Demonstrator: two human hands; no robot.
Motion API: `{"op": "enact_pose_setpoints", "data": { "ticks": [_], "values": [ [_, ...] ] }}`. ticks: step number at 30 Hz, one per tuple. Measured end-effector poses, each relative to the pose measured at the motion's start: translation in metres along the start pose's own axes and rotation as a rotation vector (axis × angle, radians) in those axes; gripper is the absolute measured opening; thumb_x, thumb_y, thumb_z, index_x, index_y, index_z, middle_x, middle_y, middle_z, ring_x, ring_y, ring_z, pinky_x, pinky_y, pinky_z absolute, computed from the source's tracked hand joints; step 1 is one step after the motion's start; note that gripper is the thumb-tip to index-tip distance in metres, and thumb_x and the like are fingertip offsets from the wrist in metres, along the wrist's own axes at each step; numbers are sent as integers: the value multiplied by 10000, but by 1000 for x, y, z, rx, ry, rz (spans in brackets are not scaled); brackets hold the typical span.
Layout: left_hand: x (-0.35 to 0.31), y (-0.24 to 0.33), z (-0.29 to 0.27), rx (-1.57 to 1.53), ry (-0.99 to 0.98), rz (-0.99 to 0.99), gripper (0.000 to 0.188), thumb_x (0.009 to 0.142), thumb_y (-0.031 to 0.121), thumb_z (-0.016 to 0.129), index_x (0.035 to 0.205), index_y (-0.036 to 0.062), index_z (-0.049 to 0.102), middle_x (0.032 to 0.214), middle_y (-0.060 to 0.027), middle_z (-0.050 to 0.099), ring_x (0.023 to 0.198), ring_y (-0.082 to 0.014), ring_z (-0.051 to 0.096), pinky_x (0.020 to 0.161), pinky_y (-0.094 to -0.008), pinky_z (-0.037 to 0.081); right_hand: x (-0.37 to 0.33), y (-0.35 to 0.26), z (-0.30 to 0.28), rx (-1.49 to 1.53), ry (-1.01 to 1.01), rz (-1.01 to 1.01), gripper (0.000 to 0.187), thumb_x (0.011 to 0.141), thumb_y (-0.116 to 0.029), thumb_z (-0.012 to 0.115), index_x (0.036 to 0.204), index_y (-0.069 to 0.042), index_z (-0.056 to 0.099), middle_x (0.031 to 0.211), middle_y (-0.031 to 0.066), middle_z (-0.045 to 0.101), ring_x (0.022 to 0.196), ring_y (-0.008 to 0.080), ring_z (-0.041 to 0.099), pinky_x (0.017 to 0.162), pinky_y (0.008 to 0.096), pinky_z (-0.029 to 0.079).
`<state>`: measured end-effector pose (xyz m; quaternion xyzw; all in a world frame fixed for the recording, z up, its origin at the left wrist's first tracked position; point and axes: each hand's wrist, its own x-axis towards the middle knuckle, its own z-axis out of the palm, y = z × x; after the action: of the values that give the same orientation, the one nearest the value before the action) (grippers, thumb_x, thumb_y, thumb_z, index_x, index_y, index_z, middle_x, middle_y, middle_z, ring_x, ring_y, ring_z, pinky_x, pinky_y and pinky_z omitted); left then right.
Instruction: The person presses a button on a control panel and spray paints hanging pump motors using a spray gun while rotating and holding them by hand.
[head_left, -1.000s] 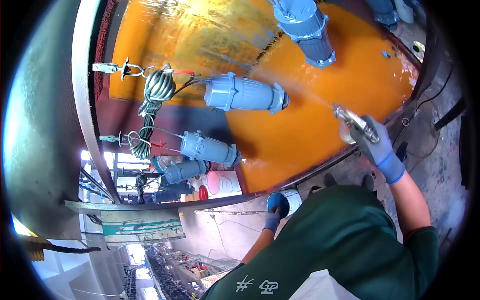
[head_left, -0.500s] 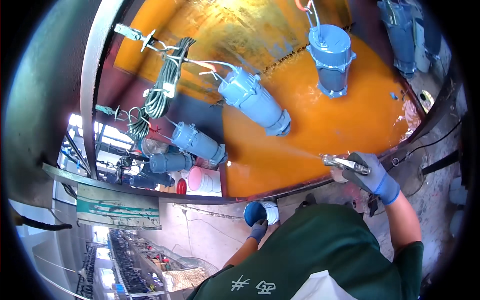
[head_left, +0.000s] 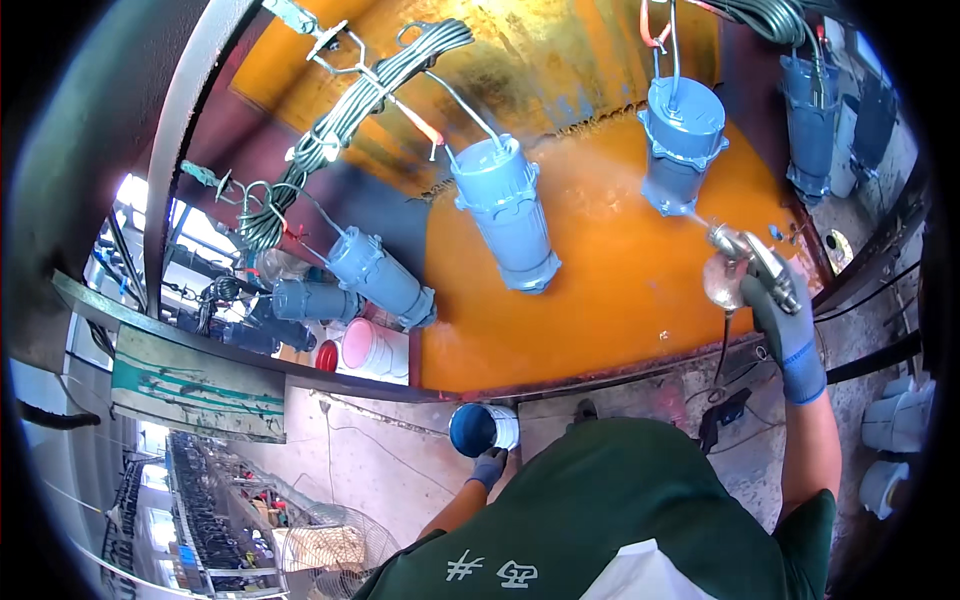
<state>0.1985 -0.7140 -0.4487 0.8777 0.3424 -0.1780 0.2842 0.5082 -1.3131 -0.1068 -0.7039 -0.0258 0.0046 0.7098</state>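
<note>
My right hand (head_left: 784, 325), in a grey-blue glove, is closed around a metal spray gun (head_left: 755, 262) with a round, clear cup and a hose below. A pale mist leaves its nozzle toward the lower end of a blue-grey motor pump (head_left: 683, 135) hanging at the right. Lower down, my gloved left hand (head_left: 489, 467) grips a white bucket (head_left: 507, 428) at its near side; the bucket is dark blue inside. Another blue-grey motor pump (head_left: 503, 215) hangs tilted in the middle, its coiled cable above it.
An orange-coated booth panel (head_left: 560, 340) lies behind the pumps, with a dark front edge between it and me. More pumps (head_left: 380, 278) hang at the left, and one pump (head_left: 810, 125) at the far right. A pink-topped bucket (head_left: 370, 347) and a wire fan guard (head_left: 340, 550) are at the left.
My right hand and the spray gun have moved right and turned; the mist now points at the right pump instead of the middle one. The middle pump hangs more upright.
</note>
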Motion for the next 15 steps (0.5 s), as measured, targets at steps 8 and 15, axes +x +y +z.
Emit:
{"op": "enact_pose_setpoints", "data": {
  "ticks": [8,15],
  "values": [
    [-12,3,7,-15,-101,-63,469,1043,433,627,1306,65,753,1252,-235,756,1190,-408,708,1007,-453,540,0,-22,-6,-307,-364,-137,211,930,-117,763,1114,-19,731,853,23,715,750,85,633,684,289,509],
    [-17,14,9,-71,-147,-65,435,1056,402,637,1289,57,762,1237,-208,771,1130,-372,727,967,-436,554,4,-26,-10,-81,-223,-41,212,930,-124,758,1108,-30,691,804,-27,628,698,68,564,632,260,460]
  ]
}}
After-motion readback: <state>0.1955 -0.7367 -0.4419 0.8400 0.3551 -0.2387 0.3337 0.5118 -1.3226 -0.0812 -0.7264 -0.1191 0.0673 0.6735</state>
